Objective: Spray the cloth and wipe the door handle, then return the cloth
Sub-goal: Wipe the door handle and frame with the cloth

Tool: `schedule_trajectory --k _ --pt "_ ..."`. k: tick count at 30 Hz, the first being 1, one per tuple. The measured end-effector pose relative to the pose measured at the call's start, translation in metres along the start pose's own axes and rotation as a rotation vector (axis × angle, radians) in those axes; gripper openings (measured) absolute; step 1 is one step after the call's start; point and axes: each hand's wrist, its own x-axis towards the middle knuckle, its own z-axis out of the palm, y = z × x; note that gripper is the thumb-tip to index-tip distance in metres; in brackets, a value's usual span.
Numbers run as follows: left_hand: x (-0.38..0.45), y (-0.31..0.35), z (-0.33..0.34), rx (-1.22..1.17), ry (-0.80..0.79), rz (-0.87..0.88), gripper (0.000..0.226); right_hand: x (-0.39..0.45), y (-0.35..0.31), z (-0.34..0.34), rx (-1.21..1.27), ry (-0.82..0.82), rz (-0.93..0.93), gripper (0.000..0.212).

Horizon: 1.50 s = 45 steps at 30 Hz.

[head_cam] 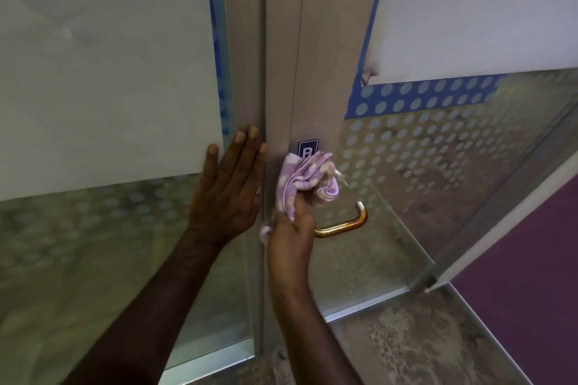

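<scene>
My right hand (291, 231) grips a bunched purple cloth with pale spots (308, 180) and holds it against the door's metal frame, just above the handle. The curved metal door handle (344, 225) sticks out to the right below the cloth; its inner end is hidden behind my right hand. My left hand (233, 184) lies flat with fingers spread on the fixed glass panel and frame edge to the left of the door. No spray bottle is in view.
A small blue sign with a white letter (308, 148) sits on the door frame (312, 72) just above the cloth. The glass door (438, 166) with dotted film stands open to the right. Speckled floor (406, 347) lies below, purple flooring at the far right.
</scene>
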Motion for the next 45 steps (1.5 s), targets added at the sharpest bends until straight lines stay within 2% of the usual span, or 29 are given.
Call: schedule_trajectory --k 3,5,7,8,10,12,14,17,22,24,26,28,30,32,36,38,41,43,45 --pt "0.000 0.001 -0.003 0.003 -0.010 -0.009 0.062 0.004 -0.007 -0.044 0.347 -0.033 0.169 0.059" --pt "0.001 0.000 -0.002 0.011 -0.010 -0.012 0.062 0.008 -0.018 -0.066 0.637 0.000 0.161 0.054" --pt "0.000 -0.001 -0.002 0.003 -0.011 -0.010 0.064 0.015 -0.024 -0.075 0.723 0.097 0.092 0.053" --pt "0.000 -0.002 -0.002 -0.005 -0.009 -0.005 0.066 0.019 -0.026 -0.073 0.662 0.142 0.043 0.050" --pt "-0.001 -0.002 -0.002 -0.024 -0.006 0.001 0.067 0.025 -0.030 -0.057 0.389 0.173 -0.070 0.042" --pt "-0.001 -0.001 -0.002 -0.033 -0.010 -0.007 0.066 0.023 -0.032 -0.029 0.143 0.067 -0.180 0.039" --pt "-0.001 0.001 -0.001 -0.031 -0.007 -0.010 0.065 0.012 -0.023 -0.008 -0.040 -0.014 -0.223 0.053" --pt "0.000 0.001 -0.001 -0.014 0.000 -0.008 0.060 -0.008 0.002 -0.007 -0.314 -0.009 -0.184 0.058" --pt "0.001 0.000 -0.003 -0.009 -0.020 -0.010 0.061 0.005 -0.010 -0.021 -0.307 -0.023 0.019 0.048" --pt "-0.001 0.001 -0.001 -0.013 -0.006 -0.007 0.064 0.008 -0.033 -0.022 -0.150 -0.109 -0.039 0.053" --pt "-0.002 0.000 0.001 -0.033 0.009 -0.021 0.067 0.006 -0.060 -0.018 0.042 -0.263 -0.177 0.058" --pt "-0.004 -0.001 0.003 -0.073 -0.005 -0.030 0.071 0.013 -0.088 -0.012 0.197 -0.278 -0.238 0.051" --pt "-0.005 -0.002 0.004 -0.057 -0.018 -0.019 0.072 0.023 -0.111 -0.019 0.420 -0.198 -0.200 0.040" --pt "-0.006 -0.003 0.005 -0.030 -0.027 -0.005 0.072 0.024 -0.122 -0.043 0.639 -0.210 -0.133 0.036" --pt "-0.006 -0.004 0.005 -0.005 -0.047 -0.001 0.074 0.011 -0.116 -0.115 0.874 -0.271 0.051 0.068" --pt "-0.005 -0.004 0.006 0.001 -0.046 0.001 0.072 0.009 -0.104 -0.127 0.897 -0.253 0.165 0.068" --pt "-0.006 -0.004 0.006 0.010 -0.039 0.007 0.069 0.008 -0.088 -0.118 0.737 -0.168 0.159 0.064" --pt "-0.005 -0.004 0.005 0.011 -0.038 -0.003 0.069 0.009 -0.083 -0.106 0.437 -0.046 0.015 0.053" --pt "-0.004 -0.003 0.005 0.003 -0.035 -0.003 0.068 0.013 -0.082 -0.097 0.172 0.012 -0.184 0.052"
